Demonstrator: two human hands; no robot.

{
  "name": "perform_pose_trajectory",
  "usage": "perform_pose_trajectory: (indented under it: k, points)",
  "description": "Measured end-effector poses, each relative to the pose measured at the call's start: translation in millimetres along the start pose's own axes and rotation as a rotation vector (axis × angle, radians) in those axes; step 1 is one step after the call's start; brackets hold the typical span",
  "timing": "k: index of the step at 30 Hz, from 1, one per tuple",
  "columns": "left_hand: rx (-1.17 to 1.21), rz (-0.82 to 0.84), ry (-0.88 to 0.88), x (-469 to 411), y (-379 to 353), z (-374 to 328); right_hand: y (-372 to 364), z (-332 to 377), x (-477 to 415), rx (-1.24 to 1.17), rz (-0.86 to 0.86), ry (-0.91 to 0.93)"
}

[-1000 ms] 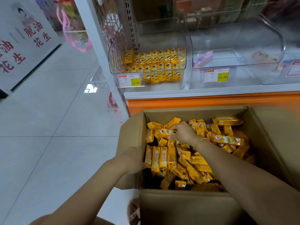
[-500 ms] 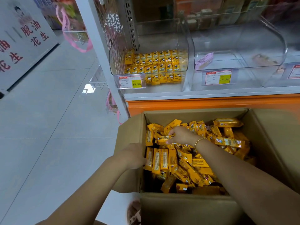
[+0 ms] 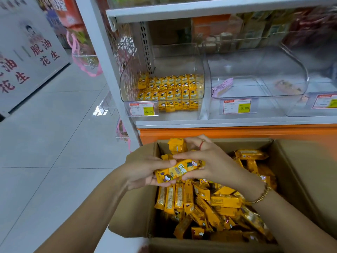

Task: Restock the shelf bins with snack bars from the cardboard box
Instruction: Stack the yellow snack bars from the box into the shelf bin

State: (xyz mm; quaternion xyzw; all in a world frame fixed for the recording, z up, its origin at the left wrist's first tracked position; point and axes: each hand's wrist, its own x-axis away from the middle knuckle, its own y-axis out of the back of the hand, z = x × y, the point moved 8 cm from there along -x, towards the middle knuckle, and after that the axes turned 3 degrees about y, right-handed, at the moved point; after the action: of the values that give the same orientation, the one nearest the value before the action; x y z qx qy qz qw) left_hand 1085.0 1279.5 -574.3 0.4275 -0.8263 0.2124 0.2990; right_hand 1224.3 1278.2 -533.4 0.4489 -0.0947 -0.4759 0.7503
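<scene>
While the open brown cardboard box (image 3: 295, 181) lies heaped with glossy yellow foil-wrapped snack bars (image 3: 209, 203), the left hand (image 3: 144, 172) and right hand (image 3: 209, 163) both grip one yellow bar (image 3: 179, 170) above it, its long axis running left-right, right end tilted up. The clear plastic shelf bin (image 3: 164, 84) holds neat yellow rows.

The cardboard box (image 3: 299, 179) is matt brown corrugated paperboard with rough cut edges. The snack bars (image 3: 200, 203) inside wear glossy yellow foil-like plastic wrappers, crinkled and catching light. At twelve o'clock, the shelf bins (image 3: 255, 70) are clear, smooth hard plastic. The floor (image 3: 45, 143) at nine o'clock is polished, reflective tile. A bracelet (image 3: 262, 196) at three o'clock looks like shiny gold-toned metal beads.
</scene>
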Motion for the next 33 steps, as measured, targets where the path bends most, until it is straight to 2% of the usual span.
perform_pose_trajectory:
  k: [3,6,9,14,17,19,24,30,33]
  points:
    - [0.110,0.064,0.065,7,-7,-1,25,-6,9,-0.161,-0.187,-0.076]
    - [0.323,0.050,0.102,8,-10,2,50,-18,18,-0.240,-0.413,-0.118]
    - [0.554,0.047,0.072,2,-15,0,60,-26,26,-0.278,-0.508,-0.180]
    - [0.695,0.109,-0.041,-2,-26,-13,63,-18,29,-0.202,-0.518,-0.203]
    - [0.702,0.142,-0.119,-1,-31,-23,62,-4,27,-0.030,-0.508,-0.054]
    - [0.691,0.156,-0.168,-1,-33,-30,57,1,26,-0.054,-0.513,0.019]
    - [0.694,0.097,-0.261,0,-29,-42,45,4,18,-0.188,-0.474,0.056]
    - [0.643,0.061,-0.365,-1,-23,-66,50,-1,7,-0.537,-0.478,-0.120]
    - [0.617,0.012,-0.433,-4,-16,-83,61,-5,-9,-0.576,-0.479,-0.254]
